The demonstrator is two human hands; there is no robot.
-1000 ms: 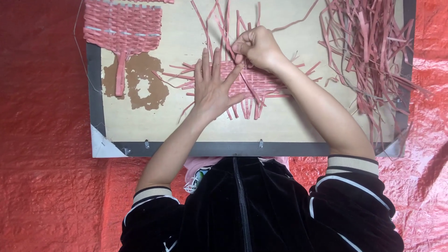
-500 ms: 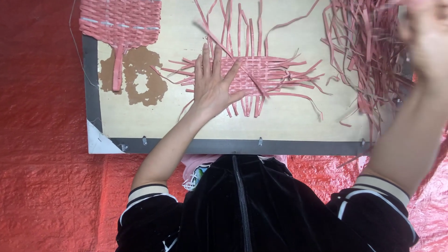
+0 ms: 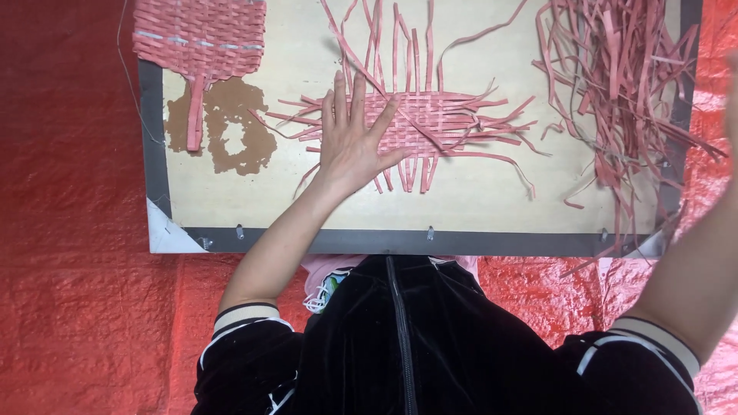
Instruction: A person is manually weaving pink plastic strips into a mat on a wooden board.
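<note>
Vs 1 s ago: right hand was pinching strips at the top of the woven mat together with the left; half a second ago it had already swung out toward the right edge, and now only the right forearm (image 3: 696,269) shows, raised along the right border, with the hand itself almost wholly out of frame, so cannot tell whether its fingers are spread or closed. Left hand (image 3: 350,142) hasn't moved: flat, palm down, fingers spread, pressing the left part of the half-woven pink mat (image 3: 438,123), gripping nothing. Mat sits in the same spot, centre of the pale board (image 3: 492,200), loose strip ends sticking out on all four sides, the longest ones running up toward the top edge. Counts: one board with a dark frame; two woven pieces, the one under the hand plus a denser finished-looking panel (image 3: 200,34) at the top-left corner with one tail strip hanging down from it; one loose heap of pink strips (image 3: 623,84) at the board's right side, well apart from the mat, too tangled to count individually; one brown worn patch (image 3: 231,127) on the board below the panel. Board lies on a red sheet (image 3: 69,230).
</note>
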